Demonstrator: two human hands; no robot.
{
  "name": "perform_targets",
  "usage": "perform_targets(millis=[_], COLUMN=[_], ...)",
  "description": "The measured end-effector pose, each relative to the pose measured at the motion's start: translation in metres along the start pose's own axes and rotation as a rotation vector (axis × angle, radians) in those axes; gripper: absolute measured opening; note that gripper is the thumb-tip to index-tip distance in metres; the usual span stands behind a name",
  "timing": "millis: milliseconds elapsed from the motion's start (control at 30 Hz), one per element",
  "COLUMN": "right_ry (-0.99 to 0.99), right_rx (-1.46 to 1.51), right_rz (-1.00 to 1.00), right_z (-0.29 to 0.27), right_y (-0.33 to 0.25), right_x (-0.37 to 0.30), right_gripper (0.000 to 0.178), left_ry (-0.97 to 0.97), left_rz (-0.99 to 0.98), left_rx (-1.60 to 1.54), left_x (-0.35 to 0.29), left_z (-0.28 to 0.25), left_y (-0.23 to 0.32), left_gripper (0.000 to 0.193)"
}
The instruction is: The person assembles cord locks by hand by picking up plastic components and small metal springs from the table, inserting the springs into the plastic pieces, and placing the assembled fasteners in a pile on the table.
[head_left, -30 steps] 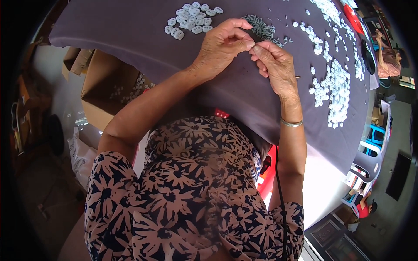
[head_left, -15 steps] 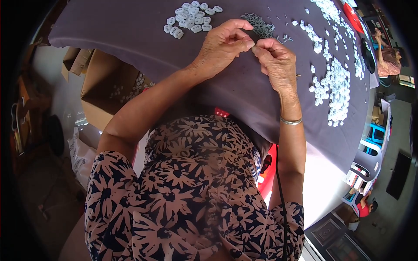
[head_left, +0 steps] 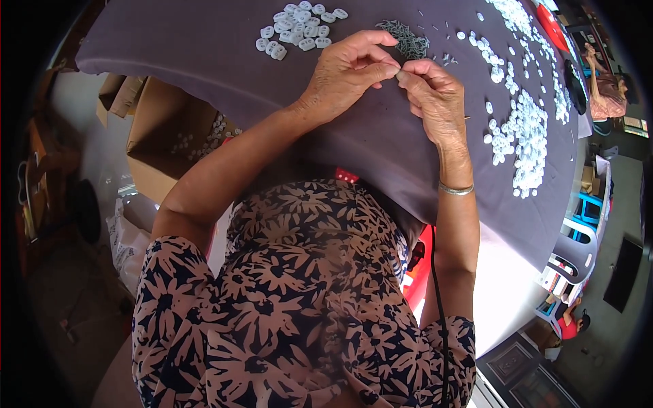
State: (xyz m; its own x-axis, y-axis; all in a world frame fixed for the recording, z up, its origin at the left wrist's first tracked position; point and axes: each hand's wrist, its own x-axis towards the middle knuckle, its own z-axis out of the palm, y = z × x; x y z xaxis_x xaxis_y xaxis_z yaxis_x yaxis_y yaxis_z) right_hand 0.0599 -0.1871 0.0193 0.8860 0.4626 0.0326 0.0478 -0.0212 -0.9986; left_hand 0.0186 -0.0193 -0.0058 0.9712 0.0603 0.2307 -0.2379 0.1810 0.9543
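Right hand [head_left: 441, 102] rightward over tablecloth [head_left: 197, 47]

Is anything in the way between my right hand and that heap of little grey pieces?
Nothing visible blocks it: only tablecloth shows between your right hand and the grey heap. Your left hand is beside that path, its index fingertip by the heap's left edge.

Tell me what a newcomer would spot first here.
Probably the left hand and right hand, close together over the purple cloth. Next, the white pieces strewn along the right, and a smaller white pile at the top, left of centre. Grey bits lie heaped just beyond the hands.
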Motion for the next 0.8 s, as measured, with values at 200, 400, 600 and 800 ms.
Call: perform_targets(millis=[200, 400, 600, 800], right_ry=[-0.030, -0.037, -0.095, -0.103], right_rx=[0.044, 0.108, 0.171, 0.224], right_rz=[0.019, 0.062, 0.095, 0.134], right_z=[-0.0020, -0.0025, -0.0048, -0.0067], right_y=[-0.0015, -0.0016, -0.0026, -0.0027], right_x=[-0.0001, -0.0012, -0.0017, -0.0024], right_gripper=[0.006, 0.005, 0.006, 0.007], left_ry=[0.004, -0.002, 0.001, -0.032], left_rz=[-0.014, 0.056, 0.093, 0.110], left_rx=[-0.022, 0.059, 0.082, 0.105], left_x=[-0.0001, -0.0019, -0.0023, -0.0018], left_z=[0.0010, 0.0032, 0.0021, 0.0018], left_y=[-0.0006, 0.0034, 0.0026, 0.0056], left_gripper=[0.033, 0.031, 0.029, 0.026])
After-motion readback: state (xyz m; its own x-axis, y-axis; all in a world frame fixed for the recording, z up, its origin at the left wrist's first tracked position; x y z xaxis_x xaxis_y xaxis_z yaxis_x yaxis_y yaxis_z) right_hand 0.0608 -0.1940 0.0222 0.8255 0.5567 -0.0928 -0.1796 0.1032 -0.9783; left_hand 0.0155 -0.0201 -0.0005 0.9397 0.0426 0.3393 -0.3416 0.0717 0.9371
